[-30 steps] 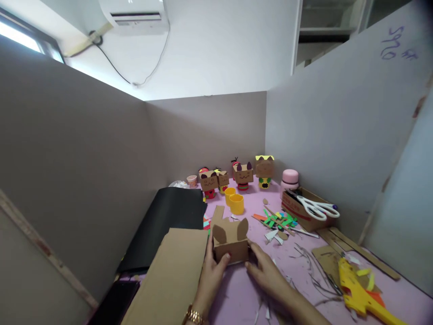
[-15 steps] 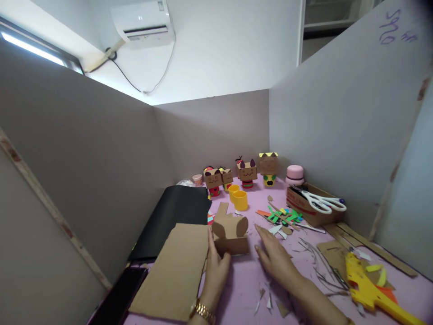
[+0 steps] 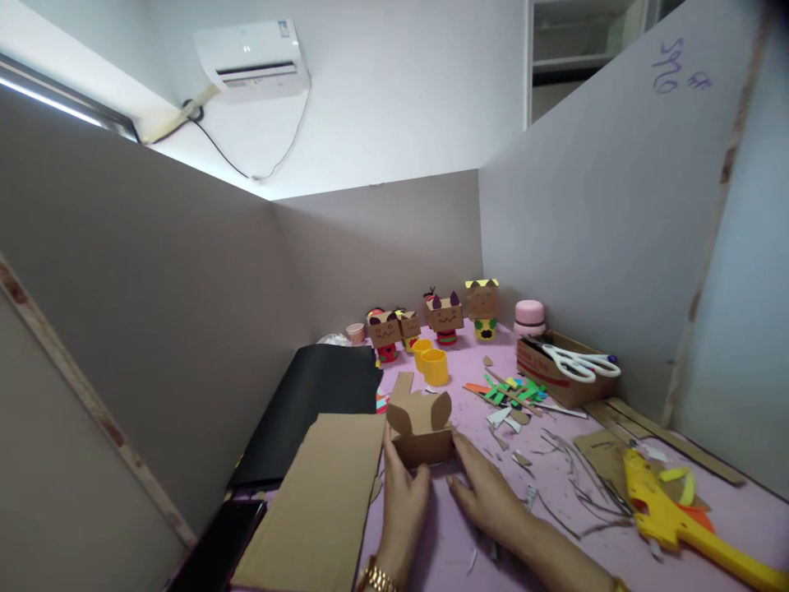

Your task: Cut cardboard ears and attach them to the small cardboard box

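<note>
A small cardboard box (image 3: 424, 449) with two rounded ear shapes standing at its top sits on the pink tabletop in front of me. My left hand (image 3: 403, 501) holds its left side, the thumb near the lower front edge. Against the box's right side are the fingers of my right hand (image 3: 486, 495), with the thumb lower and apart from the front. Beside my left hand lies a flat cardboard sheet (image 3: 314, 501). Paper and cardboard scraps (image 3: 523, 460) are strewn right of my right hand.
Cardboard-headed figures (image 3: 445, 316) stand at the back, behind two yellow rings (image 3: 435, 367). White scissors (image 3: 570, 362) rest on an open carton (image 3: 558, 386) at right, with a yellow glue gun (image 3: 659, 510) nearer me. Black sheets (image 3: 308, 403) and a dark phone (image 3: 219, 543) lie left.
My right hand has moved left, from apart from the box to touching its right side. My left hand stays at the box's left side. The view has shifted slightly.
</note>
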Motion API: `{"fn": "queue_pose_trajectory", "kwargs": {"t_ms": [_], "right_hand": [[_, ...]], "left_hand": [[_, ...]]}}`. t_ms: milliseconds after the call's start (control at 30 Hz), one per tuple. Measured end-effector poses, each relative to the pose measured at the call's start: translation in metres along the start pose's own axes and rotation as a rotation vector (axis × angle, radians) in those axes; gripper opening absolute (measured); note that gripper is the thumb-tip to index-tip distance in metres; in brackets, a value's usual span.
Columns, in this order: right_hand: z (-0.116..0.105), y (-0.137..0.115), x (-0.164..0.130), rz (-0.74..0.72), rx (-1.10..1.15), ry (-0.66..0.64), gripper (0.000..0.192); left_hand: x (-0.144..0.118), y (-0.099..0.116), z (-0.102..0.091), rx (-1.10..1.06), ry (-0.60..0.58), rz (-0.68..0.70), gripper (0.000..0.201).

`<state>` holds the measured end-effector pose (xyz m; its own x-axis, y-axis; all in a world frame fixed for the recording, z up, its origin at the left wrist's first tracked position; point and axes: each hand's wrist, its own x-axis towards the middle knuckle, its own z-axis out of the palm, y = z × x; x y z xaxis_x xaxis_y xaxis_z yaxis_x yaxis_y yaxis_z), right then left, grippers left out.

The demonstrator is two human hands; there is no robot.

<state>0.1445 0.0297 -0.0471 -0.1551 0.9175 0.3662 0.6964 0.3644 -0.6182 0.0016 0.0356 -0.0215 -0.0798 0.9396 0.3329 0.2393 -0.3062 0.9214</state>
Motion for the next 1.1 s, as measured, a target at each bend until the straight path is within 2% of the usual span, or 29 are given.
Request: {"fn": "queue_pose_trajectory", "kwargs": {"t_ms": [200, 600, 733, 933, 1000, 1100], "right_hand": [[0.005, 0.001, -0.003, -0.019, -0.047, -0.015, 0.070], [0.020, 0.021, -0.009, -0.064, -0.130, 0.037, 0.061], [0.018, 0.025, -0.009, -0.088, -0.067, 0.053, 0.062], [0.007, 0.013, -0.006, -0.080, 0.158, 0.127, 0.064], [-0.004, 0.008, 0.001, -0.071, 0.195, 0.173, 0.065], [-0.034, 0.004, 0.010, 0.003, 0.250, 0.313, 0.058]], "left_hand": [[-0.002, -0.001, 0.000, 0.034, 0.010, -0.002, 0.080], [-0.009, -0.008, 0.003, 0.106, 0.057, -0.049, 0.077], [-0.010, -0.007, 0.003, 0.102, 0.064, -0.045, 0.080], [-0.010, -0.004, 0.003, 0.060, 0.071, -0.006, 0.082], [-0.008, 0.000, 0.002, 0.031, 0.094, 0.022, 0.079], [-0.009, 0.017, -0.002, -0.028, 0.169, 0.048, 0.073]]}}
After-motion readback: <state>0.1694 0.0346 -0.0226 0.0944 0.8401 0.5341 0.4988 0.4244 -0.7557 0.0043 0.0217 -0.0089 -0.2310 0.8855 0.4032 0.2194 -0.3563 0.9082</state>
